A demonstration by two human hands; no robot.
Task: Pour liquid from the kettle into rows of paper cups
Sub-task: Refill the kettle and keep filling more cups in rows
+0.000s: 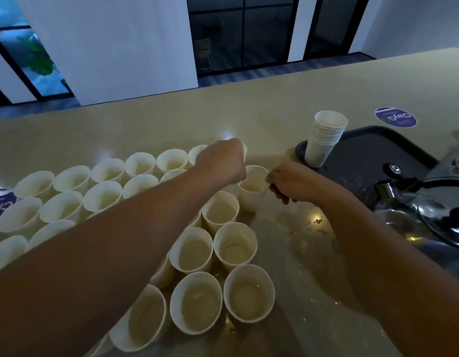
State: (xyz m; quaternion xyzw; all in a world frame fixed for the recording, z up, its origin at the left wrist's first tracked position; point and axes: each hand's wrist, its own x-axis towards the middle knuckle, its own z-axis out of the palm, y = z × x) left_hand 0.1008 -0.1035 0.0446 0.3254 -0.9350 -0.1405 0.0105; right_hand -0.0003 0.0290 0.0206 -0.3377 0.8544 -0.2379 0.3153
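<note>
Head view, one entry per item.

Counter (pixel 274 104): beige, wet with splashes beside the near cups.

Cups (pixel 102 197): white paper, packed in rows touching one another, running from far left to near centre. Those I can see into hold pale liquid; the ones under my left forearm are hidden.

End cup (pixel 253 186): far right end of a row, liquid inside, standing between my two hands.

Left hand (pixel 220 163): reached over the rows, knuckles up, at a far-row cup next to the end cup. Fingers are tucked out of sight; whether they hold anything I cannot tell.

Right hand (pixel 287 182): fingers curled, fingertips pinching the end cup's right wall near the rim.

Kettle (pixel 429 212): steel, set down at my right, well apart from the rows, untouched by either hand.

Tray (pixel 365 155): dark, holding a stack (pixel 325 137) of unused cups.

Progress, as I judge it: pouring is largely done; I seem to be straightening the rows. Spare cups may remain to fill.
</note>
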